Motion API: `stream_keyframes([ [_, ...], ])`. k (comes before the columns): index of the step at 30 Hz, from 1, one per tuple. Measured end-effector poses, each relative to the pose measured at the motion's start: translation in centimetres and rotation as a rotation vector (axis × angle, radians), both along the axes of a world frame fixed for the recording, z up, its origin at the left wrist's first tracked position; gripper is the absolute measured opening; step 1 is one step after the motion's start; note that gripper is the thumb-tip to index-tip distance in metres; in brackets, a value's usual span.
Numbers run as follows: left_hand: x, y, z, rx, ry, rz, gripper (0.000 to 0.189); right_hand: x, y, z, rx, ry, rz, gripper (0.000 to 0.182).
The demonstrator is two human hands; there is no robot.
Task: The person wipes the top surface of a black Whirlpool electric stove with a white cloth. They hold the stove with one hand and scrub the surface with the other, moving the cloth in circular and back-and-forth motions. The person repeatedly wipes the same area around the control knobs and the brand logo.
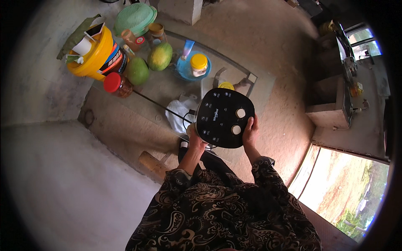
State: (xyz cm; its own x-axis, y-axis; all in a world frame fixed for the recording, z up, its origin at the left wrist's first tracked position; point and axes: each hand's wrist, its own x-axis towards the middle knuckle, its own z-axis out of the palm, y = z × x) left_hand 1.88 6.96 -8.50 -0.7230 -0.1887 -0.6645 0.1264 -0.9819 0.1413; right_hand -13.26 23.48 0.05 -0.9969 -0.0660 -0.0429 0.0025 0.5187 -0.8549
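Observation:
Both of my hands hold a black Whirlpool appliance (224, 117), its top face with two pale round knobs turned up towards me; it looks like an air fryer, though its sides are mostly hidden. My left hand (197, 138) grips the lower left side, with the fingers partly out of sight beneath. On the right edge, my right hand (251, 130) has its thumb near the lower knob. A black cord loops beside the left side. Just behind the appliance, a yellow lid (226, 85) shows on the glass-topped table (176, 91). A white cloth or bag (178, 116) lies left of the appliance.
Towards the back left stand a yellow bucket (94, 59), a red-lidded jar (117, 84), two green melons or similar fruits (160, 56), several jars and a green mesh basket (135, 18). A blue plate (188, 73) holds a tube and a yellow-lidded jar. An open doorway lies at right.

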Motion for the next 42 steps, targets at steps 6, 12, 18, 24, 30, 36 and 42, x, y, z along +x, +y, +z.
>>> stream_keyframes([
  [6, 2.6, 2.0, 8.5, -0.131, -0.022, -0.033, 0.05, 0.3, 0.4, 0.3, -0.029, -0.007, -0.023, 0.047],
  [12, 1.3, 0.8, -1.6, -0.158, 0.022, -0.064, 0.036, 0.4, -0.1, 1.4, -0.007, -0.032, -0.032, 0.048],
  [18, 0.5, 0.9, -7.9, -0.332, -0.021, -0.109, 0.029, 0.4, -0.8, 2.7, -0.012, -0.08, -0.023, 0.049],
  [24, 1.7, 2.1, 5.0, -0.026, 0.234, -0.113, 0.04, 0.2, 0.4, 1.2, 0.027, 0.073, -0.046, 0.045],
  [30, 2.1, 1.1, -0.9, 0.011, 0.224, -0.102, 0.045, 0.5, -0.2, 2.1, -0.025, 0.031, -0.016, 0.044],
  [36, 0.4, 1.1, 0.4, -0.097, 0.023, -0.091, 0.048, 0.2, 0.0, 1.7, -0.022, 0.032, -0.031, 0.044],
  [42, 3.0, 3.2, 9.6, -0.352, -0.144, 0.004, 0.061, 0.5, -0.2, 1.7, -0.045, 0.023, -0.032, 0.044],
])
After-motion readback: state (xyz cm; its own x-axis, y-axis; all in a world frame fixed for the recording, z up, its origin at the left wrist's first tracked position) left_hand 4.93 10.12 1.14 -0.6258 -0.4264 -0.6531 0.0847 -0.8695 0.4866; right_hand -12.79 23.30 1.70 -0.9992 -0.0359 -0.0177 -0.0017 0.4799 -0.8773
